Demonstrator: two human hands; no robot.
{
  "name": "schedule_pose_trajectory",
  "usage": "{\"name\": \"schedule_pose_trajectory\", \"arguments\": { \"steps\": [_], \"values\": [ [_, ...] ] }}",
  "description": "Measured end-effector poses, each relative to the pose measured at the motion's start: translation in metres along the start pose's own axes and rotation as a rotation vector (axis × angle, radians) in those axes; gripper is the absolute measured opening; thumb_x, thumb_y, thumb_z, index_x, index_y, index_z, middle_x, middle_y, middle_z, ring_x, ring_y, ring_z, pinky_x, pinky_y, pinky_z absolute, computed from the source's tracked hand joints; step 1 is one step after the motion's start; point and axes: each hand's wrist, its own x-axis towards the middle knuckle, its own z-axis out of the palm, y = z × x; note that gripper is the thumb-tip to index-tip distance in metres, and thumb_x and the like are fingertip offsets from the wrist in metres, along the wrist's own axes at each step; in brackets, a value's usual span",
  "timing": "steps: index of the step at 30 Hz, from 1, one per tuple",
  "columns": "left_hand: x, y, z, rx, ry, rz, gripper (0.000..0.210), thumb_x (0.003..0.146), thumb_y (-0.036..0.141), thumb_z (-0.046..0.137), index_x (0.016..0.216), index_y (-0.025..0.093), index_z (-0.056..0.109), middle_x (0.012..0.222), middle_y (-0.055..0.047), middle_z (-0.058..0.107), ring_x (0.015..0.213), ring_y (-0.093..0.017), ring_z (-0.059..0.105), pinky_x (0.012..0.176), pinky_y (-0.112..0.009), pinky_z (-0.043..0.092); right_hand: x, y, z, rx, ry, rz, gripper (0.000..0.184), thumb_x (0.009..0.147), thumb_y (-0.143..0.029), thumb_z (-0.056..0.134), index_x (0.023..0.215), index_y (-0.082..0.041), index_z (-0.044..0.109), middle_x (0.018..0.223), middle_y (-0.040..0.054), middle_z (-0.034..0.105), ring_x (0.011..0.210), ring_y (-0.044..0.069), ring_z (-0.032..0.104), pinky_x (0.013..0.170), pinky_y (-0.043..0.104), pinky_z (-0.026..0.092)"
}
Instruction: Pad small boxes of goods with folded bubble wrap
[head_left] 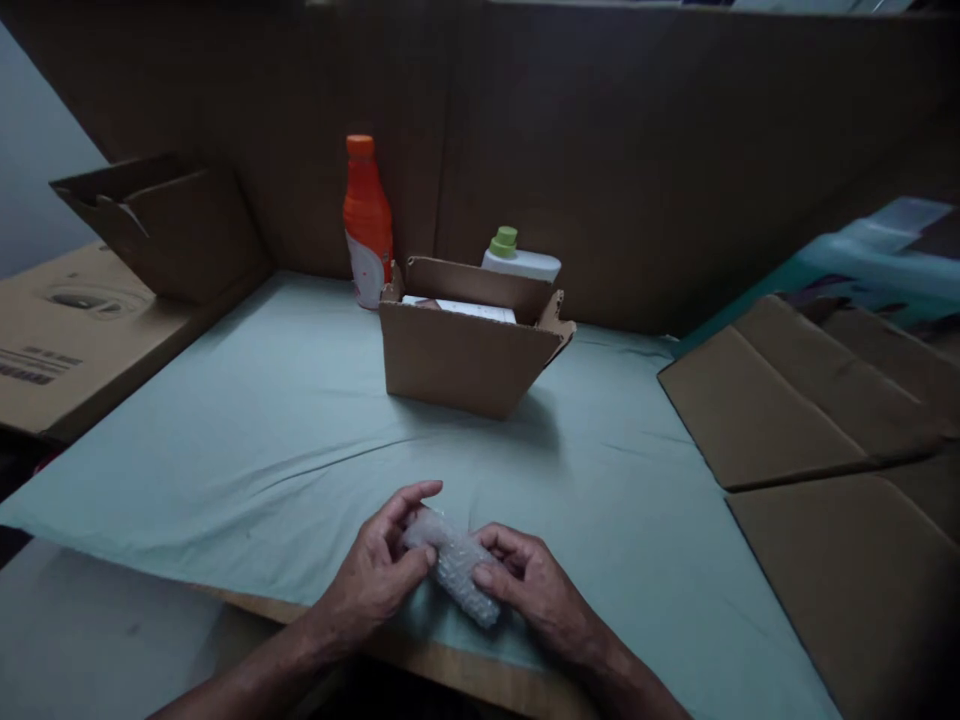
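Between my two hands is a small bundle of bubble wrap, held low over the front edge of the cloth-covered table. My left hand grips its left end, with the thumb on the near side and the index finger stretched out. The fingers of my right hand pinch the bundle's right side, thumb on top. Whatever the wrap contains, if anything, is hidden. Farther back stands an open cardboard box with a white printed item showing inside it.
Behind the box are an orange bottle and a white bottle with a green cap. Another open carton tilts at the left. Cardboard flaps and a teal container lie at the right. A cardboard wall closes off the back.
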Motion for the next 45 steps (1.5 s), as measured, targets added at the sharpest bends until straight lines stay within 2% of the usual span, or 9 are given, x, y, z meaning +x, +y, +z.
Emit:
{"name": "schedule_pose_trajectory", "arguments": {
  "steps": [4,7,14,19,29,33,38,42,45],
  "values": [
    [0.049,0.049,-0.016,0.518,0.102,0.620,0.062,0.088,0.021,0.063,0.146,0.035,0.048,0.131,-0.008,0.064,0.120,-0.026,0.063,0.103,-0.045,0.053,-0.002,-0.030,-0.030,-0.117,0.153,-0.066,0.039,0.087,-0.058,0.069,0.087,-0.019,0.067,0.074,0.0002,0.061,0.065,0.013,0.052,0.060,0.025,0.043],
    [0.105,0.096,-0.030,0.921,0.319,0.995,0.063,0.088,0.016,0.061,0.149,0.025,0.045,0.145,-0.013,0.056,0.140,-0.030,0.049,0.117,-0.051,0.041,-0.008,-0.073,-0.055,-0.378,0.192,-0.165,0.030,0.090,-0.051,0.067,0.089,-0.021,0.072,0.078,0.0020,0.067,0.067,0.015,0.059,0.059,0.025,0.047],
    [0.166,0.111,-0.038,1.318,0.429,0.983,0.028,0.095,0.014,0.047,0.110,0.017,0.070,0.090,-0.008,0.071,0.089,-0.024,0.063,0.105,-0.049,0.045,0.007,-0.203,-0.094,-0.972,0.720,-0.621,0.027,0.092,-0.043,0.067,0.115,-0.032,0.075,0.103,0.0019,0.076,0.084,0.021,0.068,0.069,0.033,0.054],
    [0.162,0.103,-0.036,1.277,0.469,1.020,0.026,0.095,0.015,0.048,0.106,0.020,0.071,0.087,-0.006,0.068,0.087,-0.023,0.059,0.105,-0.047,0.043,0.089,-0.260,-0.115,-1.525,0.490,-0.192,0.015,0.088,-0.025,0.066,0.086,-0.020,0.079,0.076,0.0040,0.072,0.069,0.018,0.065,0.067,0.032,0.048],
    [0.169,0.102,-0.036,1.161,0.459,1.082,0.021,0.090,0.013,0.052,0.099,0.019,0.070,0.085,-0.005,0.066,0.087,-0.023,0.057,0.105,-0.045,0.042,0.181,-0.232,-0.102,-1.762,0.223,0.106,0.016,0.068,-0.009,0.074,0.059,-0.018,0.066,0.060,0.0060,0.064,0.062,0.021,0.064,0.057,0.031,0.047],
    [0.171,0.102,-0.035,1.144,0.451,1.106,0.022,0.090,0.014,0.052,0.100,0.018,0.071,0.084,-0.005,0.066,0.087,-0.023,0.058,0.105,-0.048,0.042,0.161,-0.237,-0.105,-1.734,0.217,0.069,0.011,0.075,-0.010,0.068,0.068,-0.018,0.070,0.068,0.0051,0.068,0.065,0.018,0.064,0.059,0.028,0.045],
    [0.158,0.094,-0.047,0.946,0.538,1.077,0.044,0.089,0.016,0.059,0.131,0.027,0.063,0.128,-0.010,0.064,0.133,-0.031,0.052,0.118,-0.054,0.034,0.082,-0.235,-0.116,-1.494,0.586,-0.301,0.014,0.088,-0.022,0.061,0.091,-0.020,0.074,0.090,0.0056,0.076,0.081,0.023,0.068,0.071,0.033,0.049],
    [0.145,0.062,-0.071,0.639,0.633,0.756,0.068,0.087,0.034,0.068,0.151,0.030,0.045,0.153,-0.012,0.048,0.143,-0.033,0.046,0.120,-0.054,0.035,0.039,-0.181,-0.121,-1.071,0.682,-0.317,0.017,0.091,-0.027,0.060,0.099,-0.021,0.074,0.095,0.0085,0.077,0.081,0.024,0.069,0.072,0.038,0.054],
    [0.149,0.035,-0.081,0.423,0.544,0.411,0.080,0.080,0.046,0.073,0.151,0.029,0.043,0.158,-0.013,0.043,0.144,-0.037,0.044,0.116,-0.059,0.038,0.061,-0.131,-0.113,-0.920,0.622,-0.231,0.048,0.083,-0.023,0.071,0.130,-0.019,0.064,0.123,0.0115,0.073,0.096,0.026,0.071,0.077,0.038,0.059]
  ]
}}
